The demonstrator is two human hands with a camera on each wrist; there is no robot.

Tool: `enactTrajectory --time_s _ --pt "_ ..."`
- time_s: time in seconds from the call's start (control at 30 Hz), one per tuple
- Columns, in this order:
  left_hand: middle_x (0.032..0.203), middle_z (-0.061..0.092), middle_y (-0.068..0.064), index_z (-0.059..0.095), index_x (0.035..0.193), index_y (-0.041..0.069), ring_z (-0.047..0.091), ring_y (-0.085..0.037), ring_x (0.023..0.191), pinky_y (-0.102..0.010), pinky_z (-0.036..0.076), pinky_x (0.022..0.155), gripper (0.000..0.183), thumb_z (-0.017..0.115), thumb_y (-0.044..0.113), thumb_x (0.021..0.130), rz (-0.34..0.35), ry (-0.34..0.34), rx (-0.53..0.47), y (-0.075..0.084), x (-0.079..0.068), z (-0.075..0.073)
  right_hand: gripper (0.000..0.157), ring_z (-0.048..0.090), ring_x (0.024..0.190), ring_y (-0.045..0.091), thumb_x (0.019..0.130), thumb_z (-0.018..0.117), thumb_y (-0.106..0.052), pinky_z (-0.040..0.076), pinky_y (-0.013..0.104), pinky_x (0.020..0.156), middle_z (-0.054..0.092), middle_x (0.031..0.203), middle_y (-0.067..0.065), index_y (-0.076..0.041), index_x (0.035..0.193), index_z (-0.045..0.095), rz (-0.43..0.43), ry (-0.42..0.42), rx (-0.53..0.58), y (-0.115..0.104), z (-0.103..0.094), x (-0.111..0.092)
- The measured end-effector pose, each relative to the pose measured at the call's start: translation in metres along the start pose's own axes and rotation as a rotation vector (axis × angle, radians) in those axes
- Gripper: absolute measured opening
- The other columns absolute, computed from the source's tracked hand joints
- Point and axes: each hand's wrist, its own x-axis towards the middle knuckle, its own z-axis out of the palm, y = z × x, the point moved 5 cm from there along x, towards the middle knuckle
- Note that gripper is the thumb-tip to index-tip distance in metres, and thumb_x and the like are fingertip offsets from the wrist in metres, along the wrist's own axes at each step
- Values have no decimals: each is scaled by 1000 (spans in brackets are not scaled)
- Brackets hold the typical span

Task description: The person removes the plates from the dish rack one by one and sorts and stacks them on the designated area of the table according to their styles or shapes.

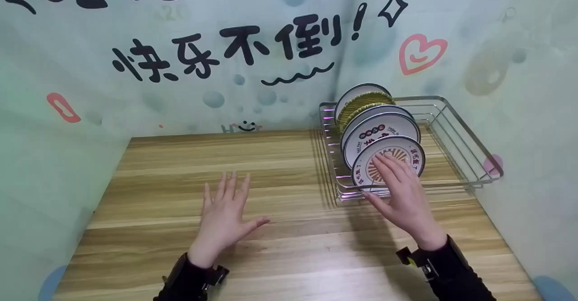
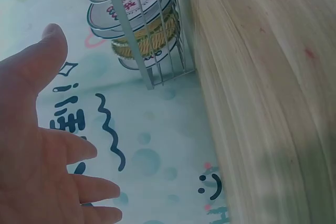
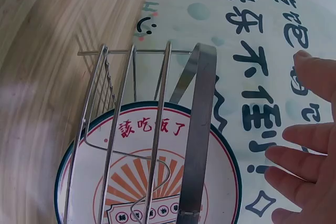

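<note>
My right hand (image 1: 404, 201) hovers at the front of a metal wire dish rack (image 1: 472, 134), fingers extended before the front plate (image 1: 393, 147). In the right wrist view the fingers of that hand (image 3: 315, 166) stand apart from the plate (image 3: 223, 182) and the rack's flat rim (image 3: 198, 129). The front plate is white with a dark edge and an orange sunburst. Behind it stand a plate with red print (image 1: 368, 129), yellow-green woven-looking discs (image 1: 365, 100) and a rear white plate (image 1: 356, 94). Over the table, my left hand (image 1: 223, 222) spreads its fingers and holds nothing.
The wood-grain table (image 1: 203, 156) extends left of the rack. A pale printed cloth (image 1: 280, 106) with black lettering hangs behind, and similar cloth borders both sides. The rack's right part holds no plates, and its right end lies close to the side cloth.
</note>
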Motion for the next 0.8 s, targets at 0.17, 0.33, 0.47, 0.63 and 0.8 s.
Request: enactTrajectory --time_s 0.17,0.33,0.47,0.63,0.8 --pt "160 13 -22 21 158 10 12 -41 147 -65 -4 114 113 53 83 77 12 10 -26 1 4 3 77 44 129 43 78 79 -32 22 57 115 50 142 23 5 139 50 1 4 0 7 -1 4" --pt "159 16 -23 26 156 6 13 -41 147 -64 -1 115 113 55 82 77 15 15 -56 2 8 7 76 46 128 43 77 81 -28 24 59 114 51 140 24 6 138 51 -1 5 -10 13 -2 11" --pt "159 19 -24 29 155 5 15 -41 147 -64 1 115 114 54 83 76 15 13 -65 3 11 9 76 45 129 43 76 82 -24 23 61 113 51 141 24 6 138 50 2 5 -16 18 -3 17" --pt "157 25 -24 30 155 5 19 -41 146 -65 2 115 113 56 82 76 27 23 -53 5 15 11 75 46 128 43 77 82 -23 23 63 113 52 138 26 7 138 50 4 10 -24 24 -5 25" --pt "156 28 -24 29 155 5 24 -42 144 -65 4 115 111 62 76 77 43 40 -58 9 18 13 74 46 126 44 77 83 -20 27 59 112 52 138 27 9 136 50 8 -1 -24 30 -6 32"
